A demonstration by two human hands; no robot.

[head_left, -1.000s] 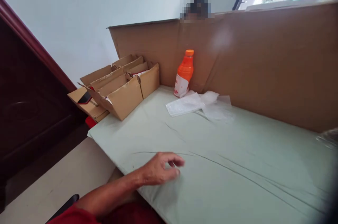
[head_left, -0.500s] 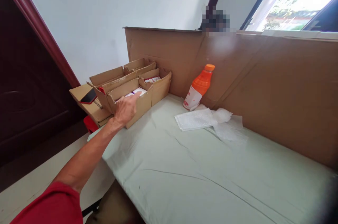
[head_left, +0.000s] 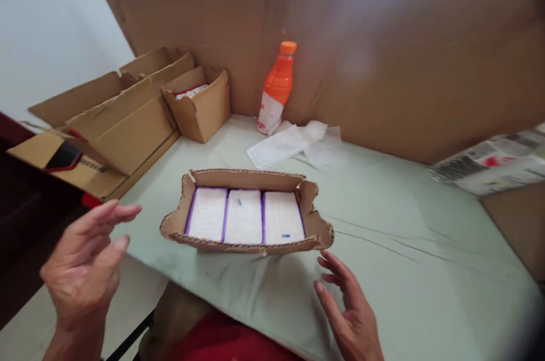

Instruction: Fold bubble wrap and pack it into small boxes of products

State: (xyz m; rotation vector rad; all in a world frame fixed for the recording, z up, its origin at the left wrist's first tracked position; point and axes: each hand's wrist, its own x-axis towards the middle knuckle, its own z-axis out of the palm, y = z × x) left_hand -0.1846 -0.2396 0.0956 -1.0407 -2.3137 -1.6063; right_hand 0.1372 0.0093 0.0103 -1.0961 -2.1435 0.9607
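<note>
A low, ragged-edged cardboard tray (head_left: pixel 247 178) sits near the front of the pale green table (head_left: pixel 383 225). Three white packs with purple edges (head_left: pixel 243 216) lie side by side in it. My left hand (head_left: pixel 85 261) hovers open to the tray's left, off the table edge, fingers spread and touching nothing. My right hand (head_left: pixel 349 310) is open below and right of the tray, fingers pointing at its corner without touching it.
An orange bottle (head_left: pixel 276 87) stands against a tall cardboard wall (head_left: pixel 383 49), with white bubble wrap (head_left: pixel 289 142) beside it. Open cardboard boxes (head_left: pixel 128 117) sit at the left; a dark phone (head_left: pixel 63 155) lies on a flap. Printed paper (head_left: pixel 489 163) lies at the right.
My left hand reached to the boxes at the left; the tray with white packs now rests on the table in front of me, released. My right hand has come into view. The camera has tilted down.
</note>
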